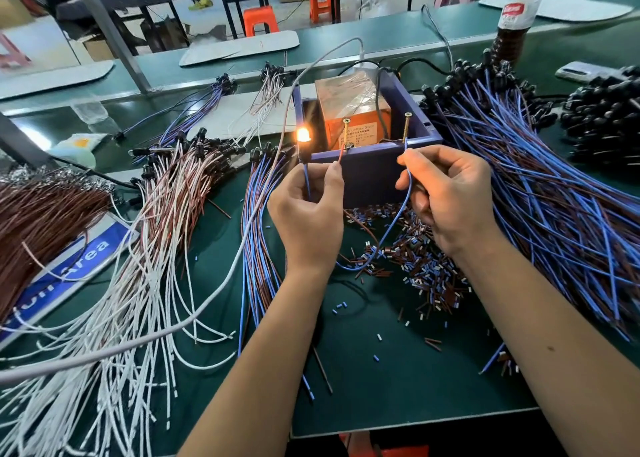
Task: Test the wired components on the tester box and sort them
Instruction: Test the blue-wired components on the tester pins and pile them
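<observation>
Tester box (367,176) label unreadable, left grip (308,210) pinching lit component (303,135), right grip (450,193) pinching blue wire (408,179)

Far beyond the right hand, a cola bottle (515,16) standing on the green worktop (381,370). Well left of the left hand, a blue sign (71,266) lying flat. Far off behind, orange stools (259,18) on the floor.

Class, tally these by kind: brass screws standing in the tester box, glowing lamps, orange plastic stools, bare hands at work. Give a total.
Brass screws: 2
Glowing lamps: 1
Orange plastic stools: 2
Bare hands: 2
Total: 7
</observation>
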The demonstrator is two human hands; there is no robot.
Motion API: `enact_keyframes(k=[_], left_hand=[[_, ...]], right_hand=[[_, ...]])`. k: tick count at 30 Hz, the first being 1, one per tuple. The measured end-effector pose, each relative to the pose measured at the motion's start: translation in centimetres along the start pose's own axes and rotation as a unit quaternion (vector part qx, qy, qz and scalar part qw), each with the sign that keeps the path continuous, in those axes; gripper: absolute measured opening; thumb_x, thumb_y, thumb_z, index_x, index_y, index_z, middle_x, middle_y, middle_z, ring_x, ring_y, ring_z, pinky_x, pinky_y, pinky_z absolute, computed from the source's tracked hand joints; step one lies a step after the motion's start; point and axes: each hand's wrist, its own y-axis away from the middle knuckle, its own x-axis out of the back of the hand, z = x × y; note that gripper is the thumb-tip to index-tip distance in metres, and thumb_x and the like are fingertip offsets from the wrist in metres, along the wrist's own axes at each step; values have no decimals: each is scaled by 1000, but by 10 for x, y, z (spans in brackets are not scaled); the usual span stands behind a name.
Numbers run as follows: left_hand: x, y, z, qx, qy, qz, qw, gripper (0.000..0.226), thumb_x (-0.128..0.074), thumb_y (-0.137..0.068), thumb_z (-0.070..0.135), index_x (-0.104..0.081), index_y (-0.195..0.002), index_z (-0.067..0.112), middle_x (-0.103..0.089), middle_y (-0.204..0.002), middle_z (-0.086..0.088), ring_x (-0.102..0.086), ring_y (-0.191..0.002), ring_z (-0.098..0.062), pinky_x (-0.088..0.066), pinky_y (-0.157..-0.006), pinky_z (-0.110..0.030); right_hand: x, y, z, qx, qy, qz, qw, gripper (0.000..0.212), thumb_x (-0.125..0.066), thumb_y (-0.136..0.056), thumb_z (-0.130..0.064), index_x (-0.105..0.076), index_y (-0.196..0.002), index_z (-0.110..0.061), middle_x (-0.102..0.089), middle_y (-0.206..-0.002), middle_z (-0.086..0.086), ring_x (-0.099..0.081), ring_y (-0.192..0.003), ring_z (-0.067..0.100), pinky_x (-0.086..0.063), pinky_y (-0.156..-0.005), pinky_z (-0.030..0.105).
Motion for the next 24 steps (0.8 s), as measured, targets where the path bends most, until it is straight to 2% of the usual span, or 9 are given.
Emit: enact_keyframes(k=[3, 6, 11, 15, 18, 20, 22, 23, 24], left_hand=[[0, 0, 0, 7, -2, 4, 1000, 20, -73, -95, 17, -70, -76, 11, -65, -65, -12, -59, -60, -32, -51, -59, -40], [0, 1, 0, 9, 12, 23, 1000, 21, -72, -95, 16, -68, -74, 11, -62, -61, -6, -53, -55, -20, -46, -56, -34], [1, 5, 7, -8, 21, 16, 1000, 22, -71, -95, 16, -67, -74, 10, -61, -62, -12, -51, -56, -18, -43, -55, -29], [-15, 8, 28, -7, 10, -31, 999, 22, -69, -96, 19, -68, -76, 10, -62, -61, -2, -52, -55, -11, -44, -56, -26], [-46, 6, 50, -11, -30, -92, 995, 24, -70, -95, 22, -67, -73, 15, -59, -59, 10, -49, -53, -3, -42, -56, -23], [-71, 7, 67, -2, -47, -132, 990, 28, -69, -95, 24, -67, -69, 17, -52, -55, 13, -46, -52, -1, -39, -56, -22], [-96, 9, 81, 29, -29, -157, 987, 33, -65, -99, 25, -71, -72, 7, -46, -53, 14, -45, -51, 2, -38, -55, -19], [-109, 11, 88, 59, -5, -171, 984, 35, -60, -102, 25, -73, -76, 4, -45, -53, 14, -45, -51, 4, -38, -56, -16], [-121, 11, 94, 94, 21, -186, 978, 37, -56, -104, 25, -75, -78, 6, -46, -53, 14, -45, -51, 2, -39, -57, -18]], right_hand=[[0, 0, 0, 1, -2, 0, 1000, 16, -68, -99, -13, -71, -86, -5, -69, -64, 6, -41, -33, 7, -28, -35, 16], [0, 1, -1, 2, -18, -1, 1000, 17, -65, -100, -11, -71, -84, -7, -67, -62, 6, -39, -31, 8, -28, -36, 15], [4, 4, -7, 24, -36, 12, 999, 16, -65, -99, -13, -71, -84, -8, -68, -63, 8, -40, -32, 10, -29, -36, 15], [23, 5, -19, 43, 14, 66, 997, 17, -65, -98, -16, -70, -83, -10, -70, -64, 8, -43, -34, 13, -32, -37, 18], [55, 2, -38, 44, 86, 143, 985, 17, -65, -97, -15, -69, -81, -11, -72, -65, 6, -50, -39, 12, -39, -38, 22], [79, 0, -56, 52, 169, 233, 956, 8, -66, -93, -15, -70, -87, -12, -73, -69, 2, -60, -48, 11, -51, -44, 31], [101, 3, -76, 99, 305, 340, 884, 15, -63, -89, -21, -70, -101, -14, -73, -89, 6, -68, -67, 18, -60, -67, 40], [108, 6, -86, 142, 370, 367, 842, 22, -61, -89, -24, -68, -106, -13, -70, -99, 9, -66, -77, 23, -57, -76, 41], [110, 10, -96, 189, 418, 356, 814, 24, -59, -92, -28, -68, -108, -13, -67, -103, 10, -63, -83, 27, -54, -82, 43]])
